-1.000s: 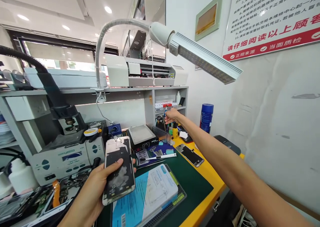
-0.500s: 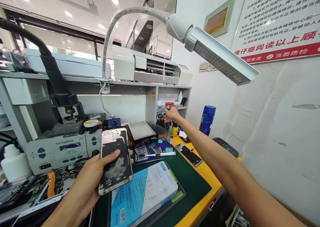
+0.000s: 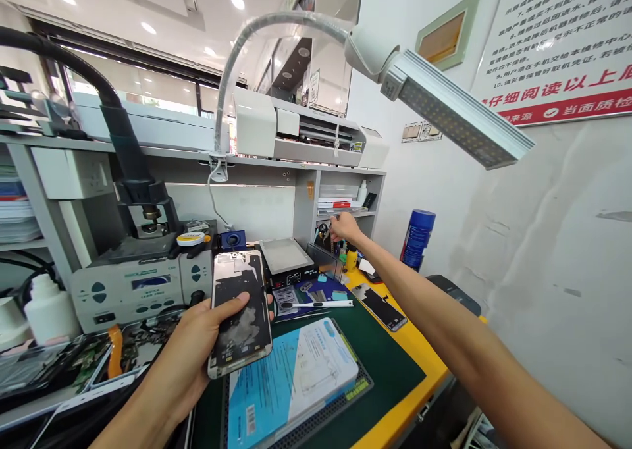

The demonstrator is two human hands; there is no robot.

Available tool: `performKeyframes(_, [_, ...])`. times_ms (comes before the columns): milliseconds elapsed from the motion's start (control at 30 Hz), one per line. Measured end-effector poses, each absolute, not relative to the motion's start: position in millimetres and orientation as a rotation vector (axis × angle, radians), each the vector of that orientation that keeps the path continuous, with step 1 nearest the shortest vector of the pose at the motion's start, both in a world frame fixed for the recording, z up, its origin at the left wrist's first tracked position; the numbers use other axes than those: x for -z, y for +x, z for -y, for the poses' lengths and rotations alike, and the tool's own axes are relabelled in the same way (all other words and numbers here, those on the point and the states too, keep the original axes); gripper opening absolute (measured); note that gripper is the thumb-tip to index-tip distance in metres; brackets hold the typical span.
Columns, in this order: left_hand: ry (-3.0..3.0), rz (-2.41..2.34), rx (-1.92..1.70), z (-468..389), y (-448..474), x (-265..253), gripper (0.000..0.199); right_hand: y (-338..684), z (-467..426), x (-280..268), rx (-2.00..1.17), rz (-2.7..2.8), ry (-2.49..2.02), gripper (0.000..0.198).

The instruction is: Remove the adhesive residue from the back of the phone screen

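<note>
My left hand [image 3: 200,334] grips a phone screen assembly [image 3: 241,314], its back side up, thumb pressed on the black panel with a whitish smudge. The assembly is tilted above the bench beside a blue and white box [image 3: 296,380]. My right hand [image 3: 344,228] is stretched far forward at the low shelf compartment, fingers pinched together by a cluster of tools [image 3: 323,233]. A slim grey piece shows at its fingertips, too small to name. Below that arm, a second phone screen [image 3: 379,306] lies on the yellow bench edge.
A white-handled brush [image 3: 323,303] lies behind the box, near a flat heating plate [image 3: 284,256]. A grey soldering or hot-air station [image 3: 131,294] stands left. The lamp [image 3: 454,110] hangs above. A blue can [image 3: 419,238] stands by the wall.
The view has turned slightly left, so everything sits further right in the picture. My left hand keeps the screen assembly; my right hand stays at the tools, its fingers slightly shifted.
</note>
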State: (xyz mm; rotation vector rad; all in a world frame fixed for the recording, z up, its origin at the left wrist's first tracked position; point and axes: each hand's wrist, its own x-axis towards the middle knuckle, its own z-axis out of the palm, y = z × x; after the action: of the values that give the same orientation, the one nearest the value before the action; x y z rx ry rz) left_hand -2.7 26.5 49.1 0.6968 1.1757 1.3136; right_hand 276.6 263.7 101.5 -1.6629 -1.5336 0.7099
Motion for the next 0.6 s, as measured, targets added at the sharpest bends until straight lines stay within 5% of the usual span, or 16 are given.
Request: performKeyframes(600, [0.669, -1.138, -1.347, -28.0, -5.1, -47.2, 0.036, 265.6, -269.8, -122.3, -0.565, 1.805, -1.889, 0.027])
